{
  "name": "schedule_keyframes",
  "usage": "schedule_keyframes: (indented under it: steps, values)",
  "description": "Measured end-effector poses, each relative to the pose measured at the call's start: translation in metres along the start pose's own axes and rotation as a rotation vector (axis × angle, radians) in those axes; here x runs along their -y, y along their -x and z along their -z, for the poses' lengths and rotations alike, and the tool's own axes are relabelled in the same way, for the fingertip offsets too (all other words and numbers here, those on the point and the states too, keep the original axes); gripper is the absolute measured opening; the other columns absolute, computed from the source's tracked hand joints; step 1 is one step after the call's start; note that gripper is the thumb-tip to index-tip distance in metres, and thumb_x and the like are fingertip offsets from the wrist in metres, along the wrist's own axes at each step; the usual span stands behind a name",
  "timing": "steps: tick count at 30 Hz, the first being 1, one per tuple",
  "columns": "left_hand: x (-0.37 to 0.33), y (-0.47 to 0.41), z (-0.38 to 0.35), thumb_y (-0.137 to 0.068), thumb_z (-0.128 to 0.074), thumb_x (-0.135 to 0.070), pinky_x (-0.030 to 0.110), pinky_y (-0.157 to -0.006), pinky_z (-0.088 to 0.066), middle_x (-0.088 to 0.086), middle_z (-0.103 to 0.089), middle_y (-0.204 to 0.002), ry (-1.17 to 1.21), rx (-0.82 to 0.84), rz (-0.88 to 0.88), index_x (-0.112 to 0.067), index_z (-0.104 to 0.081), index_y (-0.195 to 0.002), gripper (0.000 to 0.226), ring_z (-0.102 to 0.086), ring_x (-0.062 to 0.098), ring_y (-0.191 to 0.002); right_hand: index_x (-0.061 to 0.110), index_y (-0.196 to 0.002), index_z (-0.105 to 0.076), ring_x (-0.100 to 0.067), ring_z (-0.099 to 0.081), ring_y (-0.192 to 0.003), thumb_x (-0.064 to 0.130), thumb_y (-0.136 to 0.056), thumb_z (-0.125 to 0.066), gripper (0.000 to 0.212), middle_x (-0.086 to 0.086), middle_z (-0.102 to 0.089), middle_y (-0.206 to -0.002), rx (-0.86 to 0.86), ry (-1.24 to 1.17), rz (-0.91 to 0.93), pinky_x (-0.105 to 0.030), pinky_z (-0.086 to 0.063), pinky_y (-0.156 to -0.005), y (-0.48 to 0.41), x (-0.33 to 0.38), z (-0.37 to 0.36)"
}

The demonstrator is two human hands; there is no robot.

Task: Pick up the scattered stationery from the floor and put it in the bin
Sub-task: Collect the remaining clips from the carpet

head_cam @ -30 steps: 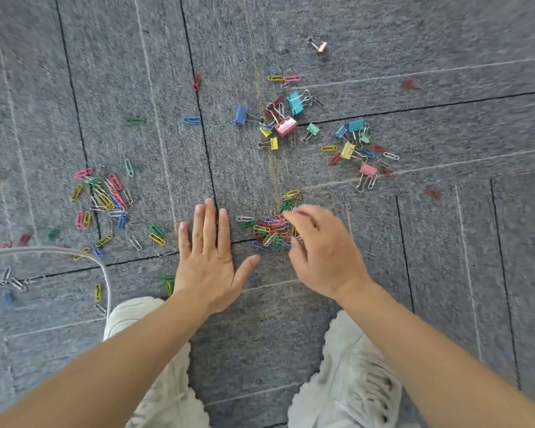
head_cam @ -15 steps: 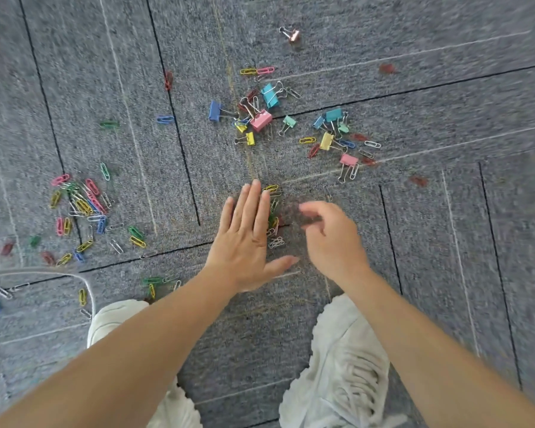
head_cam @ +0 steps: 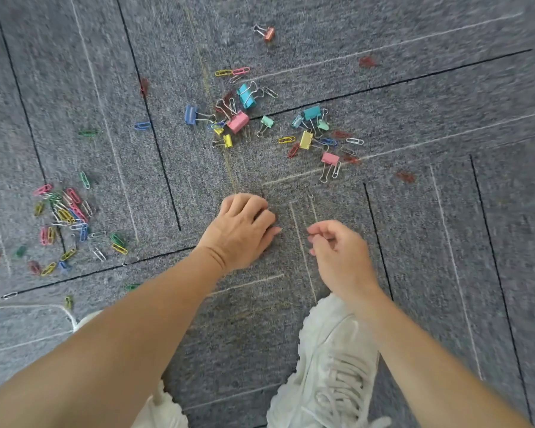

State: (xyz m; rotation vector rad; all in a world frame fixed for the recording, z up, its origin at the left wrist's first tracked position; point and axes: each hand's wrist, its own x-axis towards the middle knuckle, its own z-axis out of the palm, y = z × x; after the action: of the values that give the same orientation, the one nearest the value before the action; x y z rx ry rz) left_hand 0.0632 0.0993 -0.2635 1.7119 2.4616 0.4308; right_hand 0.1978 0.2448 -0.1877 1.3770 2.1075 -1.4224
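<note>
- Left hand (head_cam: 240,231): lay knuckles-up on the floor (head_cam: 445,242), fingers curled under. Whatever it had closed on was hidden beneath it; I could not tell whether it gripped anything.
- Right hand (head_cam: 337,254): hovered just beside my left, fingers loosely curled, thumb near the fingertips. Nothing showed between them.
- Paper clips (head_cam: 65,211): a loose heap well to the left of my left hand, with strays round it. They were thin bent wire, coated pink, yellow, green and blue, some bare silver. I judged them very light, springy, and flat enough to sink into the pile. Raking them together and scooping would likely serve better than pinching each.
- Binder clips (head_cam: 238,122): a cluster ahead of both hands and a lone copper-coloured one farther off. They had folded metal bodies in pastel colours and wire handles. I judged them stiff, a little heavier, and easy to lift by the body or a raised handle.
- Single silver clip (head_cam: 310,193): just ahead of my right hand.
- Floor covering: grey short-pile carpet tiles with dark seams, probably rough enough to snag wire.
- Bin: not in view.
</note>
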Motion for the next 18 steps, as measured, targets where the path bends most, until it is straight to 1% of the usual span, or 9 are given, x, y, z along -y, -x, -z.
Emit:
schedule_keyframes:
  steps: [2, 5, 8, 11, 13, 15, 18]
  values:
    - [0.005, -0.006, 0.000, -0.100, -0.047, -0.038, 0.043, -0.075, -0.045, 0.009, -0.060, -0.095, -0.006, -0.011, -0.063, -0.011, -0.063, -0.088, 0.034, -0.053, 0.030, -0.087, 0.038, -0.088, -0.060, -0.018, -0.069, -0.076, 0.012, -0.095, -0.051, 0.029, 0.009, -0.070, -0.083, -0.002, -0.008, 0.005, -0.042, -0.057, -0.077, -0.001, 0.000, 0.003]
    - [0.011, -0.014, -0.001, -0.101, -0.050, -0.035, 0.040, -0.068, -0.045, 0.007, -0.058, -0.084, -0.014, -0.042, -0.145, -0.010, -0.063, -0.081, 0.035, -0.051, 0.026, -0.073, 0.034, -0.087, -0.064, -0.023, -0.070, -0.075, 0.012, -0.093, -0.053, 0.025, 0.005, -0.071, -0.079, 0.012, -0.036, -0.015, -0.048, -0.057, -0.076, 0.000, -0.003, 0.007]
    - [0.013, -0.026, 0.003, -0.101, -0.049, -0.031, 0.035, -0.062, -0.044, 0.003, -0.056, -0.074, -0.037, -0.043, -0.204, -0.011, -0.062, -0.074, 0.036, -0.048, 0.022, -0.064, 0.031, -0.088, -0.067, -0.018, -0.069, -0.074, 0.016, -0.092, -0.056, 0.019, 0.007, -0.071, -0.077, 0.029, -0.025, -0.017, -0.045, -0.057, -0.075, -0.001, -0.004, 0.007]
    - [0.015, -0.036, 0.007, -0.101, -0.047, -0.029, 0.032, -0.056, -0.045, 0.001, -0.056, -0.066, -0.048, -0.008, -0.250, -0.012, -0.064, -0.069, 0.040, -0.048, 0.020, -0.057, 0.031, -0.090, -0.067, -0.013, -0.069, -0.074, 0.017, -0.092, -0.056, 0.018, 0.008, -0.071, -0.078, 0.032, -0.035, -0.016, -0.041, -0.058, -0.073, -0.003, 0.000, 0.006]
    - [0.016, -0.038, 0.006, -0.100, -0.048, -0.029, 0.032, -0.054, -0.046, 0.001, -0.056, -0.066, -0.052, -0.006, -0.259, -0.012, -0.064, -0.068, 0.039, -0.047, 0.019, -0.056, 0.030, -0.092, -0.067, -0.014, -0.069, -0.074, 0.017, -0.093, -0.055, 0.018, 0.008, -0.071, -0.078, 0.034, -0.047, -0.014, -0.042, -0.058, -0.070, -0.004, 0.003, 0.006]
    - [0.016, -0.037, 0.004, -0.099, -0.050, -0.028, 0.033, -0.056, -0.045, 0.002, -0.056, -0.070, -0.053, -0.032, -0.248, -0.011, -0.063, -0.070, 0.036, -0.046, 0.020, -0.059, 0.030, -0.093, -0.068, -0.015, -0.070, -0.075, 0.018, -0.093, -0.056, 0.017, 0.007, -0.071, -0.078, 0.042, -0.041, -0.008, -0.042, -0.058, -0.070, -0.003, 0.003, 0.005]
    - [0.017, -0.025, 0.004, -0.099, -0.052, -0.030, 0.038, -0.065, -0.047, 0.006, -0.059, -0.082, -0.028, -0.055, -0.196, -0.010, -0.063, -0.078, 0.031, -0.050, 0.025, -0.071, 0.029, -0.093, -0.069, -0.013, -0.070, -0.076, 0.017, -0.092, -0.057, 0.017, 0.008, -0.071, -0.079, 0.047, -0.029, -0.006, -0.042, -0.058, -0.074, -0.004, -0.002, 0.004]
